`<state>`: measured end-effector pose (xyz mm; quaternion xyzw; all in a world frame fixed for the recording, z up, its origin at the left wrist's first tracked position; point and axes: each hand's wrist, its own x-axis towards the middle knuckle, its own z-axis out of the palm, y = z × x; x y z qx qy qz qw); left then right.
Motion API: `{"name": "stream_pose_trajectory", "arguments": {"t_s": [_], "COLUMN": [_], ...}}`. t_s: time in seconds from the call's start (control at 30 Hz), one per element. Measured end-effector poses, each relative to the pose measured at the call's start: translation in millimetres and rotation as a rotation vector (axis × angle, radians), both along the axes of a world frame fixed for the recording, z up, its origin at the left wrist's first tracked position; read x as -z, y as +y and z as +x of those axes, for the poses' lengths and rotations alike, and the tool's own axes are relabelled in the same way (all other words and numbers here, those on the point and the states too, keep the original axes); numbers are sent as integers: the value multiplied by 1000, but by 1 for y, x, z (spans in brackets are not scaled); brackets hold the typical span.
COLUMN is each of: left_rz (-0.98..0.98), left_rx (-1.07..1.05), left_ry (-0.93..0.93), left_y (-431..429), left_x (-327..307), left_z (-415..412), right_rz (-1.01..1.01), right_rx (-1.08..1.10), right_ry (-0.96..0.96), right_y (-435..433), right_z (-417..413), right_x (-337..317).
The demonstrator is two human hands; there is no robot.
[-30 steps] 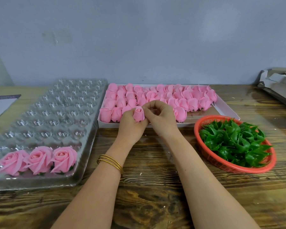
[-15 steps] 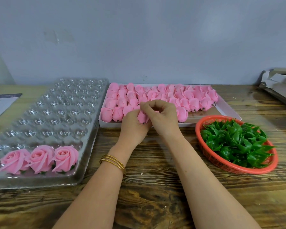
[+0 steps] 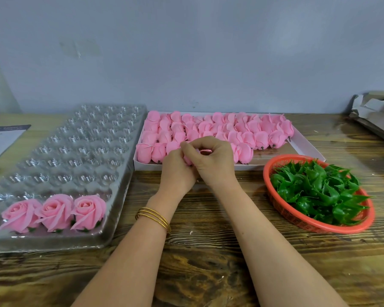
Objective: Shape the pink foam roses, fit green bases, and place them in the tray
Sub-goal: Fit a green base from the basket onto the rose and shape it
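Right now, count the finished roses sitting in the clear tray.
3, side by side in the nearest row of the clear tray: left rose, middle rose, right rose. The other cells look empty.

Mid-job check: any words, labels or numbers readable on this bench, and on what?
Sheet of paper at the left edge: print on its dark top strip, too blurred to read.
Nothing readable on the clear tray, white box, red basket or cardboard.
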<state>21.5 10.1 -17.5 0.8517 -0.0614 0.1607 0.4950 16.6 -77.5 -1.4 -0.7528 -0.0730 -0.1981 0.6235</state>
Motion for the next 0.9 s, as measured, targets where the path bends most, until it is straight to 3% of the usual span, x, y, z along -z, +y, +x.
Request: {"name": "stream_pose_trajectory", "arguments": {"t_s": [0.53,0.8,0.9], "left_rz": [-71,-163,-101], "left_rx": [-40,43,44], "left_ry": [65,48,49], "left_y": [-2,-2,-2], "left_x": [-3,-6,-7], "left_z": [3,0,-1], "right_rz": [138,182,163], "right_rx": [-157,-288,-315], "right_ry": [95,125,136], "right_y": [-2,-5,-8], "right_z": [-1,-2,-3], "right_x": [-1,-5,-7]}}
